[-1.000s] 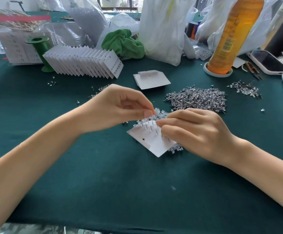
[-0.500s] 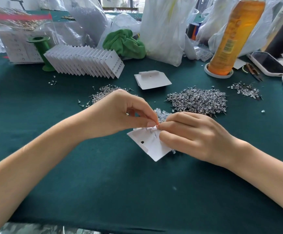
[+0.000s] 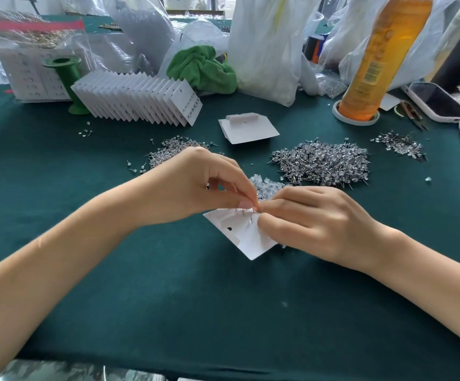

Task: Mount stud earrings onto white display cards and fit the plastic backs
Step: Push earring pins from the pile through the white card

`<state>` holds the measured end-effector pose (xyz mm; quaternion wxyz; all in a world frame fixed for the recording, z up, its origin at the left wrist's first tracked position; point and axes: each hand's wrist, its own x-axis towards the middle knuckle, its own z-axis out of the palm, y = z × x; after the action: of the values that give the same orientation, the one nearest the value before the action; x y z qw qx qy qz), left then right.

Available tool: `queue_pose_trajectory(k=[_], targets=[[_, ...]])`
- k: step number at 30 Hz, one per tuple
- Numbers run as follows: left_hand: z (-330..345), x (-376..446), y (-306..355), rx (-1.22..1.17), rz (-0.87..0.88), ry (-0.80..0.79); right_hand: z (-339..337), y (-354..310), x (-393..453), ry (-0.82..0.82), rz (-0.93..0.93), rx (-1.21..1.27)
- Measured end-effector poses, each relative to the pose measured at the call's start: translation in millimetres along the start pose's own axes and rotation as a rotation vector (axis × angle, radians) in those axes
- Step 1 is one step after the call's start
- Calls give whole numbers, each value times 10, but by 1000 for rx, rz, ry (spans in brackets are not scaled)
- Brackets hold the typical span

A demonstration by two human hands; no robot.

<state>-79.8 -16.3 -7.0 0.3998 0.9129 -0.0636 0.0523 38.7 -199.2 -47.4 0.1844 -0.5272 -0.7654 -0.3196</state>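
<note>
A white display card [image 3: 244,237] lies face down at the table's middle, with several stud posts sticking up along its upper edge. My left hand [image 3: 195,185] pinches at a post near the card's top corner; whether a plastic back is between its thumb and finger is hidden. My right hand [image 3: 314,218] grips the card's right side, fingers curled over it. Just behind the hands lies a small pile of clear plastic backs [image 3: 267,185]. A big heap of stud earrings [image 3: 325,163] is behind the right hand, a smaller heap [image 3: 168,152] behind the left.
A fanned row of filled cards [image 3: 138,100] and a green spool [image 3: 69,83] stand back left. A blank card stack [image 3: 248,129] lies at the centre back. An orange bottle [image 3: 371,61], phones [image 3: 437,101], a green cloth [image 3: 204,68] and plastic bags crowd the back.
Both hands and the card have dropped slightly toward the table. The left hand's pinch has come down onto a post at the card's top edge, and fewer posts show.
</note>
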Motion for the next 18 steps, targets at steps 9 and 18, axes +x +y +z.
queue_pose_trajectory(k=[9, 18], targets=[[35, 10, 8, -41, -5, 24, 19, -38, 10, 86, 16, -72], [10, 20, 17, -184, -72, 97, 6, 4, 16, 118, -16, -81]])
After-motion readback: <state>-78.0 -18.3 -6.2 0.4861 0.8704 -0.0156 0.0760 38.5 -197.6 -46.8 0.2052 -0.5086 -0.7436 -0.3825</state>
